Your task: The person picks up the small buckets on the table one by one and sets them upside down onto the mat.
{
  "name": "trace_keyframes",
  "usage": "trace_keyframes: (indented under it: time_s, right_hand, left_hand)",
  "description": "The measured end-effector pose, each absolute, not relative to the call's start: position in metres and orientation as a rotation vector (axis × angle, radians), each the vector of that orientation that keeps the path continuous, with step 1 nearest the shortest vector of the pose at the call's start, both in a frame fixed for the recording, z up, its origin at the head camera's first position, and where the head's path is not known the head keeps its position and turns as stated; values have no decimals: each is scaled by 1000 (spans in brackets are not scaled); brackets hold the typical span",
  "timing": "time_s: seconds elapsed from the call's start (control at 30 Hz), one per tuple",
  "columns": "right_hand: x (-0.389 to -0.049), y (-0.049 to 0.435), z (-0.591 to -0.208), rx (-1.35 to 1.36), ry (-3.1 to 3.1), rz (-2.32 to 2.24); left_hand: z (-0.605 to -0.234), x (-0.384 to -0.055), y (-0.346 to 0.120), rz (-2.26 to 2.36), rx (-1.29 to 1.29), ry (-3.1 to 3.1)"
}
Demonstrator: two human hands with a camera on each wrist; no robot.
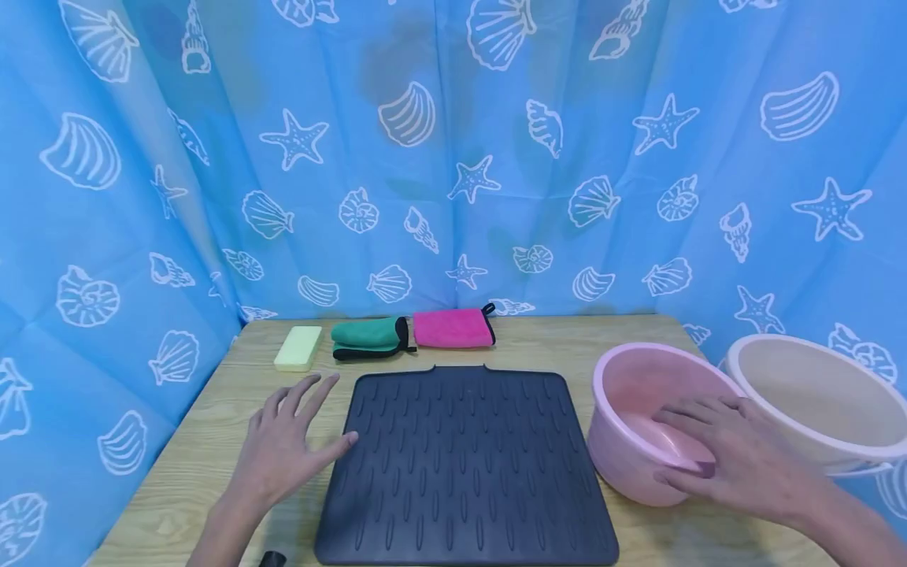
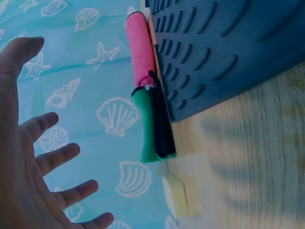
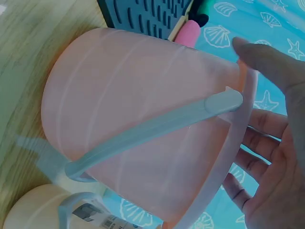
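My right hand (image 1: pixel 737 453) is at the near right rim of a pink bucket (image 1: pixel 623 465), fingers reaching over the opening and thumb toward the outside. In the right wrist view the fingers are loosely spread beside the rim, with a gap between thumb and fingers; a pale handle (image 3: pixel 152 126) hangs down the bucket's side. My left hand (image 1: pixel 279 449) is held with spread fingers at the left edge of a dark ridged rubber mat (image 1: pixel 464 465), holding nothing. Its thumb tip overlaps the mat's edge in the head view.
Along the back of the wooden table (image 1: pixel 191 472) lie a pale yellow block (image 1: pixel 298 348), a folded green cloth (image 1: pixel 367 335) and a pink cloth (image 1: pixel 453 327), both black-edged. A cream bucket (image 1: pixel 815 394) stands right of the pink one. A shell-patterned blue curtain (image 1: pixel 453 252) surrounds the table.
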State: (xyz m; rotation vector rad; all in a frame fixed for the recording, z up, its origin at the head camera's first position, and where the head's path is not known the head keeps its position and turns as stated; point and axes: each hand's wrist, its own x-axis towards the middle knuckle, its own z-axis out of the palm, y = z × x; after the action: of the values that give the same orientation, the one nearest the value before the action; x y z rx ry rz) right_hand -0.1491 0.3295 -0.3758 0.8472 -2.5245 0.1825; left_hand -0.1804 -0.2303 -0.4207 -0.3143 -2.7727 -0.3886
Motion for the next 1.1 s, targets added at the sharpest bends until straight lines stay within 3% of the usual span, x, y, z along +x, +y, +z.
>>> trace_keyframes:
  time_s: [0.47,1.1]
  right_hand:
    - [-162,325,-379,1116,-2259,230]
    - [-159,303,-347,1007,-2184,321]
  left_hand:
    - [-428,-184,-222,-380,-331,-2784]
    - [-438,-183,-223,-435,-352,-2745]
